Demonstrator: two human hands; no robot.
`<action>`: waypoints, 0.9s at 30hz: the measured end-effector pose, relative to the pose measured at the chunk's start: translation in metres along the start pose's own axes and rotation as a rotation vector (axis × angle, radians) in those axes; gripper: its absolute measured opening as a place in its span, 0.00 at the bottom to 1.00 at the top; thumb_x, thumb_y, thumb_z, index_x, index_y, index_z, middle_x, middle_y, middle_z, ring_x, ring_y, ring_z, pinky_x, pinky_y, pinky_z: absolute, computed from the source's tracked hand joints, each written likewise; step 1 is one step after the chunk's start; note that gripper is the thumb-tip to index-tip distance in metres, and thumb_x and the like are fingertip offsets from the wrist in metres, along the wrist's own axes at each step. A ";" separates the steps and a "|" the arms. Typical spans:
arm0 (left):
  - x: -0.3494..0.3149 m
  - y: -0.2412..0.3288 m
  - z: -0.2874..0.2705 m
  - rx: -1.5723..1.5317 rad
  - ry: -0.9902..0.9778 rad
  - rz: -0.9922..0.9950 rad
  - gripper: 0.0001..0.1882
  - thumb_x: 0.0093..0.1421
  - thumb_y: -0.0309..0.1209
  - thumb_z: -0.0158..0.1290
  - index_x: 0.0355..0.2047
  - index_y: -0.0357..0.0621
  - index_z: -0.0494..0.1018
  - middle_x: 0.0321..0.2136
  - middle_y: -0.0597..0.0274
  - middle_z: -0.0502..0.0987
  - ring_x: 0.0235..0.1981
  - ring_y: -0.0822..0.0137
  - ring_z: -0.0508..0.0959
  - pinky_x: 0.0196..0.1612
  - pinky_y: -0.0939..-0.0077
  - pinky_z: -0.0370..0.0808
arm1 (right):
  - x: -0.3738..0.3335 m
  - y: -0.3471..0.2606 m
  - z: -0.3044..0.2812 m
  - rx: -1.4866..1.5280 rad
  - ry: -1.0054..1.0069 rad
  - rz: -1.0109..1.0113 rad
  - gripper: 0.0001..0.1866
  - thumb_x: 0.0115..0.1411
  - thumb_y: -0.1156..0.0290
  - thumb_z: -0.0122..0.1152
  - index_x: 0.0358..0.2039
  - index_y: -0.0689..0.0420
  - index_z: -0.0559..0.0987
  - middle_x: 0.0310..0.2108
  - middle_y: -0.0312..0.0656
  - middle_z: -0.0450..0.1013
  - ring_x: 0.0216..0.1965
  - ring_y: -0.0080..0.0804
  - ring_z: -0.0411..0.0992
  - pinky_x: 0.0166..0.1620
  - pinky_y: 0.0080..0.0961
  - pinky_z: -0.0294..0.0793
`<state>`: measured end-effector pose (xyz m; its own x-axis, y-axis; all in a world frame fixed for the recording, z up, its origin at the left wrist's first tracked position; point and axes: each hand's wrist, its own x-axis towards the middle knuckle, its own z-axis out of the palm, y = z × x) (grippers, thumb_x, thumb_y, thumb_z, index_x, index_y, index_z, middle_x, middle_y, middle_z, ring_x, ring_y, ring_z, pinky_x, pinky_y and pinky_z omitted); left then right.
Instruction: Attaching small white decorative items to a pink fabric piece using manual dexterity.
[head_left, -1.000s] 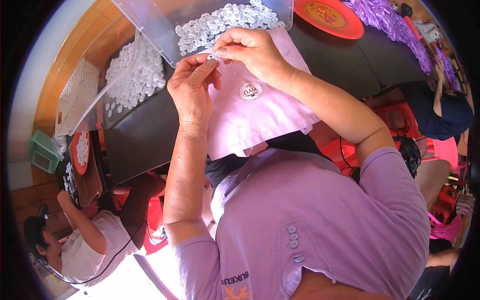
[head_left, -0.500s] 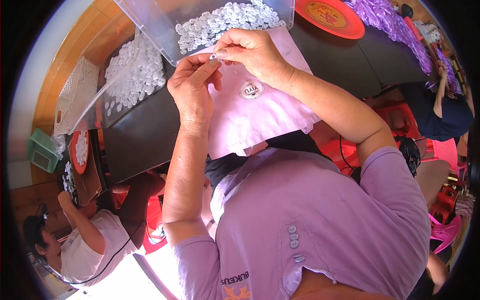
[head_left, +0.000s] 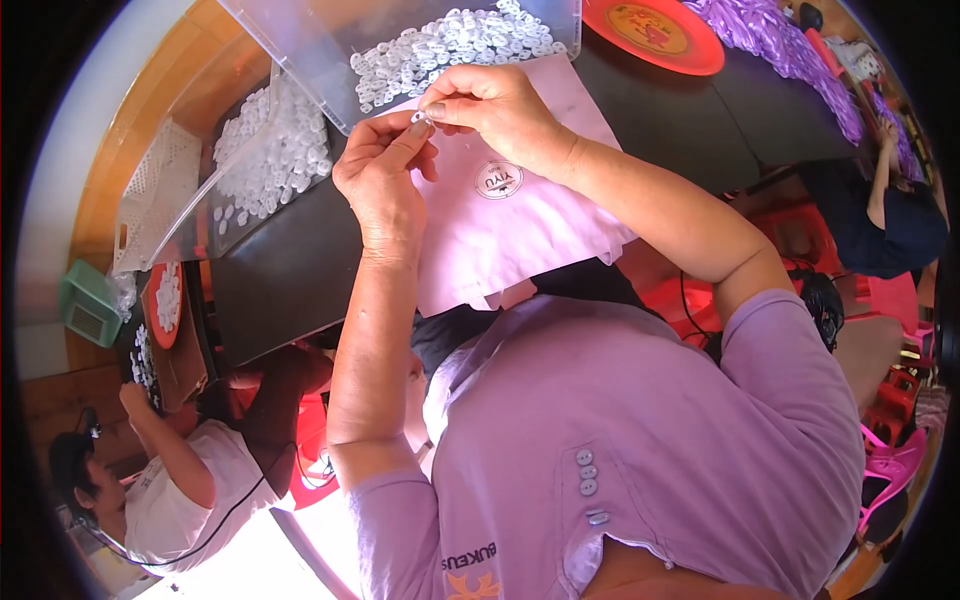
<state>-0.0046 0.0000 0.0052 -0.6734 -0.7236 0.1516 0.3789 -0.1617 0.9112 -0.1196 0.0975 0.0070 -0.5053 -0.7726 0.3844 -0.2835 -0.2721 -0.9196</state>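
Above a pink cloth point(head_left: 555, 215) with a round dark print, both my hands meet at their fingertips. Between the thumb and fingers of my left hand point(head_left: 382, 190) is a small white plastic piece point(head_left: 420, 117), mostly covered by the fingers. My right hand point(head_left: 515, 115) comes in from the right, its thumb and forefinger pinched together right at that piece. Whether it grips the same piece or something tiny on it is hidden. Just beyond the hands, a clear plastic bin point(head_left: 318, 88) holds many similar white pieces point(head_left: 455, 55).
A second clear container holds a heap of white pieces point(head_left: 270, 160) on the left of the dark table point(head_left: 280, 285). A red round tray point(head_left: 690, 45) and purple strips point(head_left: 780, 50) lie at far right. A co-worker point(head_left: 180, 480) sits at lower left, near a green basket point(head_left: 92, 305).
Both hands keep their pinch at the white piece; the right fingertips have shifted slightly down and left. The whole view has also moved a little.
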 end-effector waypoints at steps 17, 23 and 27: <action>0.000 0.000 -0.002 0.137 -0.078 -0.105 0.05 0.58 0.24 0.56 0.30 0.33 0.74 0.23 0.58 0.77 0.19 0.72 0.74 0.20 0.81 0.67 | 0.003 0.001 -0.007 -0.192 0.017 -0.023 0.03 0.59 0.77 0.56 0.31 0.62 0.77 0.26 0.34 0.73 0.27 0.19 0.70 0.32 0.18 0.70; -0.001 -0.003 -0.004 0.172 -0.091 -0.096 0.06 0.59 0.24 0.55 0.30 0.32 0.73 0.22 0.60 0.75 0.18 0.72 0.72 0.20 0.81 0.65 | -0.002 -0.004 0.000 -0.177 0.000 0.064 0.03 0.59 0.76 0.56 0.31 0.62 0.77 0.25 0.34 0.72 0.26 0.19 0.69 0.28 0.18 0.68; -0.002 -0.005 -0.001 0.173 -0.068 -0.079 0.06 0.60 0.24 0.53 0.32 0.30 0.72 0.22 0.58 0.74 0.18 0.71 0.71 0.20 0.80 0.64 | -0.002 0.001 0.007 -0.021 0.044 0.099 0.03 0.59 0.76 0.56 0.31 0.61 0.77 0.24 0.33 0.72 0.26 0.19 0.69 0.28 0.17 0.68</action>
<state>-0.0039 0.0017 -0.0001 -0.7405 -0.6650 0.0970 0.2120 -0.0941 0.9727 -0.1137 0.0948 0.0047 -0.5666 -0.7691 0.2958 -0.2474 -0.1836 -0.9514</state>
